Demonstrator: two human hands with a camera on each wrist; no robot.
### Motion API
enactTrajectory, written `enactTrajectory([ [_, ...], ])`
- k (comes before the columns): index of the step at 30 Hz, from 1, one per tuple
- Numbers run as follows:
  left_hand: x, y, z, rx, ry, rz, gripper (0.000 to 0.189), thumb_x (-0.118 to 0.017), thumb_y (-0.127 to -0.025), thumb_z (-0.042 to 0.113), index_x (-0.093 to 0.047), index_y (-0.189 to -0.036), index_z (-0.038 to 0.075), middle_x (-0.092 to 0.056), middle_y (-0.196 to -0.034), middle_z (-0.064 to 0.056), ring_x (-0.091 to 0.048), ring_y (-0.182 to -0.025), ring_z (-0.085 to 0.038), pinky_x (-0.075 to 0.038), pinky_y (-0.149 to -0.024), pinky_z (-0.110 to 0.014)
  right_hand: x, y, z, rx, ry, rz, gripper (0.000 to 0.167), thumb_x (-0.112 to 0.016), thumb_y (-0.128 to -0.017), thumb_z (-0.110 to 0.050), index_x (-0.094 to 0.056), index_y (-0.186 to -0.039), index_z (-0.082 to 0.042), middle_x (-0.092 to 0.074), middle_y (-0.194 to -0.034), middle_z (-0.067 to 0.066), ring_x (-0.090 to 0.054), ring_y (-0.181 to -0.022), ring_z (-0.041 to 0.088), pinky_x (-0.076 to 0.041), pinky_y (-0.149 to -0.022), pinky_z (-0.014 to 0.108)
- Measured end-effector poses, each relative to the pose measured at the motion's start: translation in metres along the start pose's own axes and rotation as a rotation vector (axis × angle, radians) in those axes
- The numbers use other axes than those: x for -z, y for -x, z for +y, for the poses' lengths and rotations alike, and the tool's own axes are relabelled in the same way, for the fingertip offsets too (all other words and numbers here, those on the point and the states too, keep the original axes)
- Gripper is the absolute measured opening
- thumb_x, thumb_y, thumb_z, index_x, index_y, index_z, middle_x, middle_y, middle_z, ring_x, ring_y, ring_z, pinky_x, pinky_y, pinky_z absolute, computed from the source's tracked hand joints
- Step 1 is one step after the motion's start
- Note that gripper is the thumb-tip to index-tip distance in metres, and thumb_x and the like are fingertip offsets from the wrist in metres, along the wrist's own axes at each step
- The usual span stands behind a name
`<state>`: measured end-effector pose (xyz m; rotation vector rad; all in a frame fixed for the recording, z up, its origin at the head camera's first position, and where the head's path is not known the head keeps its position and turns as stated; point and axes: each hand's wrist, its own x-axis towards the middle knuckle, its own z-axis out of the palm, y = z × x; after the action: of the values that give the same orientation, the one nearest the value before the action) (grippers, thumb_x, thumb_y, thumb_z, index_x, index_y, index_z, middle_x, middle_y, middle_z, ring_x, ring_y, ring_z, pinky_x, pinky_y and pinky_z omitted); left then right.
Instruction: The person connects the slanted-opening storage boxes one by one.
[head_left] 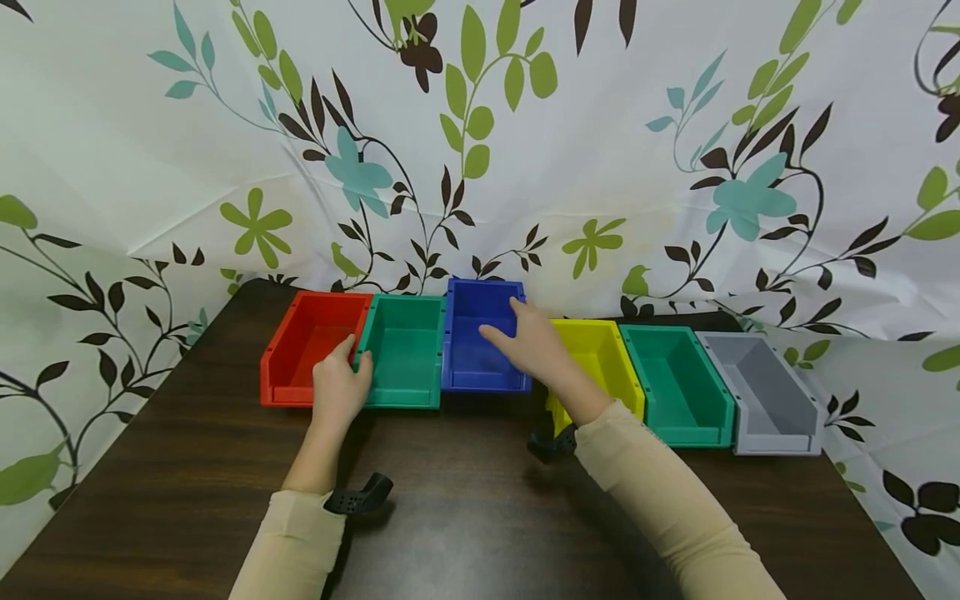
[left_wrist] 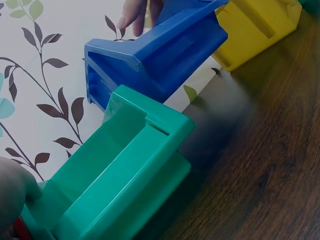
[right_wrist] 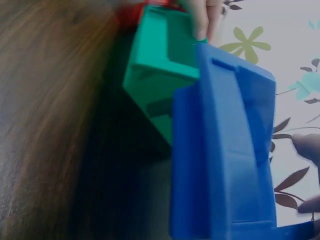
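My left hand (head_left: 337, 385) grips the left wall of a green storage bin (head_left: 405, 346), thumb inside it, beside a red bin (head_left: 318, 333). In the left wrist view, the thumb lies against that green bin (left_wrist: 115, 165). My right hand (head_left: 538, 343) holds the right side of a blue bin (head_left: 487, 342), thumb over its inside and index finger at the far rim. The blue bin stands farther back than its neighbours; in the left wrist view, cloth shows below its underside (left_wrist: 175, 65). Part of the right grip is hidden.
Right of the blue bin stand a yellow bin (head_left: 600, 354), a second green bin (head_left: 678, 387) and a grey bin (head_left: 761, 396). The row sits along the back of a dark wooden table (head_left: 450, 500). A leaf-patterned cloth (head_left: 585, 167) hangs behind.
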<state>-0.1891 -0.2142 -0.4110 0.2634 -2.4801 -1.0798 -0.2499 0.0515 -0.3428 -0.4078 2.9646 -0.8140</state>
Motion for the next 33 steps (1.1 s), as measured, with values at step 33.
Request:
enactTrajectory([
  [33, -0.001, -0.001, 0.000, -0.003, -0.017, -0.012, 0.045, -0.055, -0.093, 0.012, -0.048, -0.131, -0.011, -0.055, -0.127, -0.030, -0.058, -0.108, -0.046, -0.045, -0.093, -0.055, -0.034, 0.000, -0.016, 0.602, 0.227, -0.023, 0.067, -0.051, -0.093, -0.048, -0.038, -0.145, -0.008, -0.035, -0.152, 0.009, -0.033, -0.140, 0.021, -0.033, -0.110, 0.039],
])
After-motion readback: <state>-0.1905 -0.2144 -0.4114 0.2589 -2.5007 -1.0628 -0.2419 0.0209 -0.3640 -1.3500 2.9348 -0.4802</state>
